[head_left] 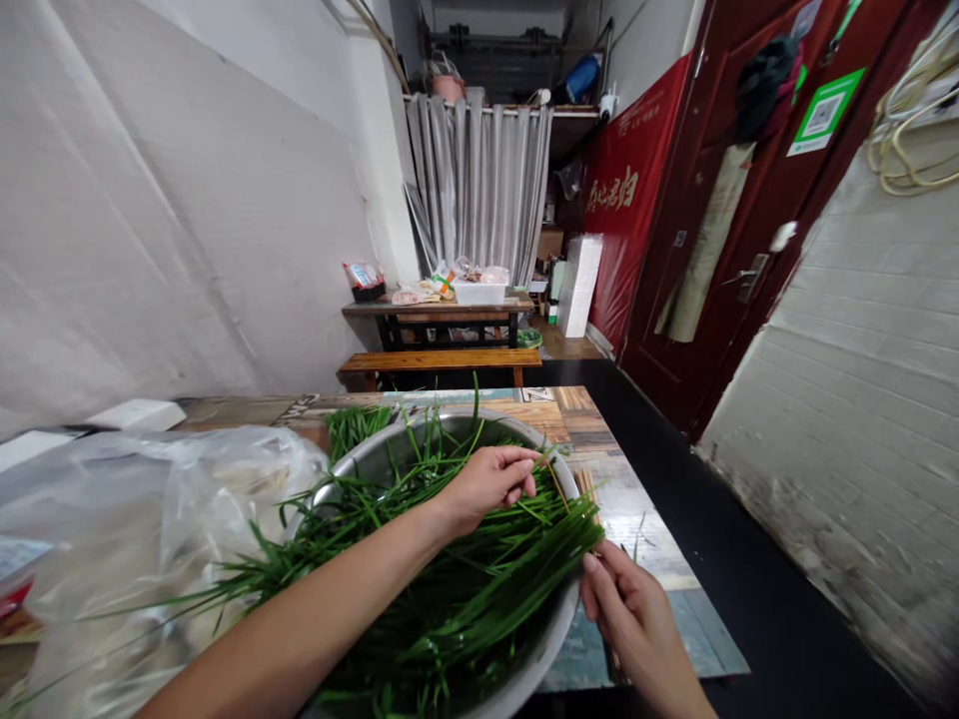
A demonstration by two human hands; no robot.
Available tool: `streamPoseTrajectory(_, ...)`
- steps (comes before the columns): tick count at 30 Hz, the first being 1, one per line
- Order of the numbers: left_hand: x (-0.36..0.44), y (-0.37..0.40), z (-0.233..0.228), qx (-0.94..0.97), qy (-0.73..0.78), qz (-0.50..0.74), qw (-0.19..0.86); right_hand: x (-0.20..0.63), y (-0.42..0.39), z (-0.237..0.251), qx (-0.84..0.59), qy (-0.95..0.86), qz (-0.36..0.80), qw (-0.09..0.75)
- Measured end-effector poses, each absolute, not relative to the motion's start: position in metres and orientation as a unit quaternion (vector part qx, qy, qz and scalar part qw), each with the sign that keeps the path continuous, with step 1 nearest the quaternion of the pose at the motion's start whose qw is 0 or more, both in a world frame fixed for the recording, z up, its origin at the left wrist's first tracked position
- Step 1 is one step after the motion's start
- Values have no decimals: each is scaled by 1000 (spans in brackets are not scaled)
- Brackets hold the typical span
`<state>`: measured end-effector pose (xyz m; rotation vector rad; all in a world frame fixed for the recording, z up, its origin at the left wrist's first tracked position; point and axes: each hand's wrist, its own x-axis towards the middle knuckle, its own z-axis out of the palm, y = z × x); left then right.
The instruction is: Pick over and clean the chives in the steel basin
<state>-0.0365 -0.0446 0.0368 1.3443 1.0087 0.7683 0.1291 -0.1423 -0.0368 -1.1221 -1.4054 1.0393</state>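
A large metal basin (pixel 555 639) is heaped with long green chives (pixel 465 589). My left hand (pixel 490 484) reaches over the basin, its thumb and forefinger pinched on the end of a chive blade. Close to those fingertips, a thin bamboo skewer (pixel 558 487) slants down into a flat row of chives (pixel 550 559). At the basin's right rim, my right hand (pixel 633 599) is closed, pinching the skewer's lower end beside the row. The chives hide part of the skewer.
More bamboo skewers (pixel 586 483) lie on the patchwork-patterned table (pixel 659 539). Another pile of chives (pixel 356 427) sits behind the basin. A clear plastic bag (pixel 165 519) fills the left side. Farther off are a wooden bench (pixel 450 361) and a table holding a white tub (pixel 480 292).
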Motion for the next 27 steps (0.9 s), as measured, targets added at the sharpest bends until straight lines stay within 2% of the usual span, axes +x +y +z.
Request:
streamPoseTrajectory(14,-35,-42,36,587,450,332,585,132,-138,-45,-446,-573,474,499)
streamPoseTrajectory(27,-36,-41,33,646,464,325,512,134,-141,-44,-428,-540,527,496)
